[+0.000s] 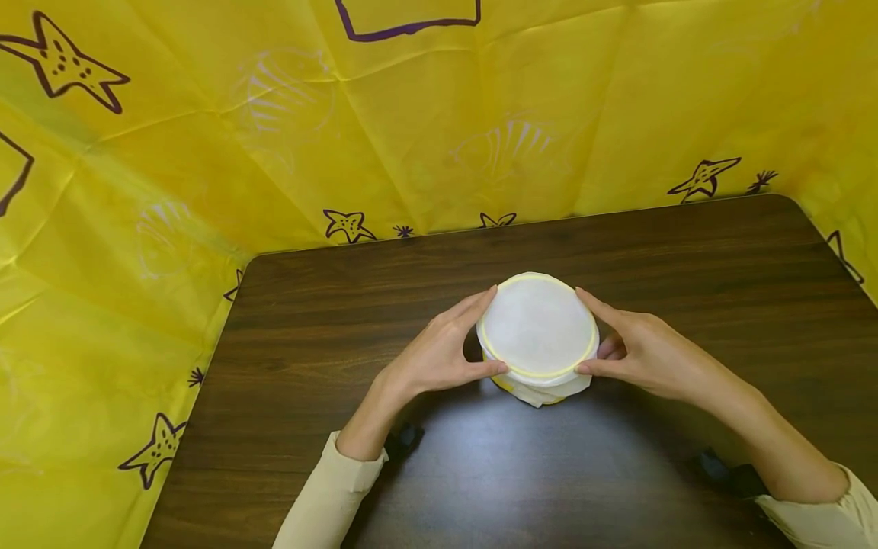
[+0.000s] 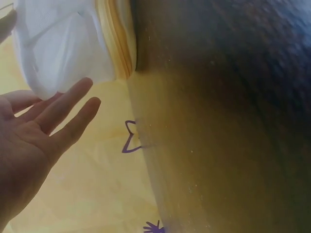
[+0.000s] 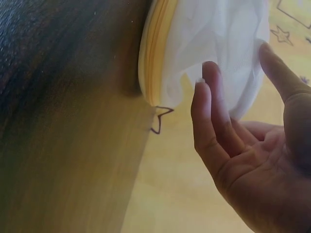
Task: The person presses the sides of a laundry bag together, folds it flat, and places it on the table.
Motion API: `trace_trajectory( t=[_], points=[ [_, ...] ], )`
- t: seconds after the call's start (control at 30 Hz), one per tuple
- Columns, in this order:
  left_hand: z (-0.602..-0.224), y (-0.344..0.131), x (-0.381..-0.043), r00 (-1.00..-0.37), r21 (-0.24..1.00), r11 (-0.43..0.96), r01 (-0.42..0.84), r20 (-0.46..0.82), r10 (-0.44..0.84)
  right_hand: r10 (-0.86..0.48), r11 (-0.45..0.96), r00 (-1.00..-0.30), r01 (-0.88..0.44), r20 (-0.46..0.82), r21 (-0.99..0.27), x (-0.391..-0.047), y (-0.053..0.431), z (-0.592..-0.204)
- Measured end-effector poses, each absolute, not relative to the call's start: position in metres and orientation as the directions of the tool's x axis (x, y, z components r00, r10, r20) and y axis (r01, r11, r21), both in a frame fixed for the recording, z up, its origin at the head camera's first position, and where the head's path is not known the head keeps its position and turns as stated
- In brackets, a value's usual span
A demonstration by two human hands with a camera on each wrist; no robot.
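A round, drum-shaped white mesh bag (image 1: 538, 326) with yellow trim stands on the dark wooden table. Its flat top faces up, and the loose white side fabric sags in folds toward a yellow band at the base. On its left, my left hand (image 1: 449, 347) holds the top rim between thumb and forefinger. My right hand (image 1: 648, 351) grips the opposite side of the rim the same way. In the left wrist view, the other fingers (image 2: 73, 104) of the left hand spread below the mesh side. The right wrist view shows the right hand's other fingers (image 3: 204, 116) bent beside the fabric.
The brown wood-grain table (image 1: 309, 328) extends around the bag, with rounded far corners. A yellow cloth (image 1: 411, 137) printed with starfish and shells hangs behind it and along the left side. Dark straps (image 1: 727, 473) sit at the wrists below cream sleeves.
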State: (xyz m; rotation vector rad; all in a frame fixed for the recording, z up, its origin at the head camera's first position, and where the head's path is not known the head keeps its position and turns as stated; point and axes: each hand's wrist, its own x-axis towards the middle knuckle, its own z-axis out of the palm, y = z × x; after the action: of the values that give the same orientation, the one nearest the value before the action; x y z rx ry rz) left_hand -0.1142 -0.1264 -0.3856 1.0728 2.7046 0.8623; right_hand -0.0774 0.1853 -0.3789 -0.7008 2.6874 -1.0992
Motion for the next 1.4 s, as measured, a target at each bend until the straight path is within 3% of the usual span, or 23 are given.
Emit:
trace_trajectory(
  t=[1.1, 1.4],
  points=[
    [-0.392, -0.126, -0.116, -0.770, 0.529, 0.651, 0.544, 0.005, 0.639, -0.482, 0.693, -0.875, -0.403, 0.031, -0.598, -0.080, 0.184, -0.391],
    [-0.395, -0.125, -0.117, -0.760, 0.526, 0.645, 0.554, 0.004, 0.650, -0.493, 0.673, -0.870, -0.396, 0.020, -0.624, -0.080, 0.184, -0.395]
  ],
)
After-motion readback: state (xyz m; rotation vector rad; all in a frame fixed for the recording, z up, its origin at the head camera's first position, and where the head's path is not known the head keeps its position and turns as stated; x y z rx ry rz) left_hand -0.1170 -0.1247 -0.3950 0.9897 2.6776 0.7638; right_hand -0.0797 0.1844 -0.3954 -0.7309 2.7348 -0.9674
